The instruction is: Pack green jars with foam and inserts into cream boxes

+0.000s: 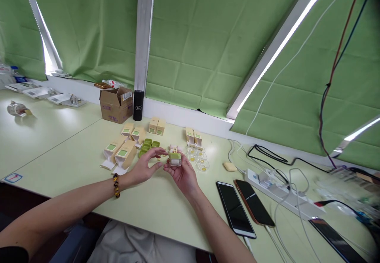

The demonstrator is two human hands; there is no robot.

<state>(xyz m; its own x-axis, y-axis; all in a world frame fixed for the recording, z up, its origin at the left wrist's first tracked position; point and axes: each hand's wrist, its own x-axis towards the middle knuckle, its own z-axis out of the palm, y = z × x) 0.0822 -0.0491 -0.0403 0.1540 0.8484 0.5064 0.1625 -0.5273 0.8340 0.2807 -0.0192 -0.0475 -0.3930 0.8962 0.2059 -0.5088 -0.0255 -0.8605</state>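
Note:
My right hand (184,174) holds a small clear container with a green top (175,159), gripped between thumb and fingers above the table. Just to its left, my left hand (148,165) is open, fingers and thumb apart and pointing toward the container. Whether its fingertips touch the container I cannot tell. Several small green square pieces (144,149) lie behind my left hand. Clear cups with yellow spots (202,164) stand beyond my right hand. Opened beige boxes with green labels (125,154) lie left of my left hand.
Farther back are upright beige boxes (160,127), a cardboard carton (116,105) and a black tumbler (138,105). At right lie a white-framed phone (236,209), a brown-cased phone (255,203), a power strip (282,195) with tangled cables, and a cream-coloured block (230,166).

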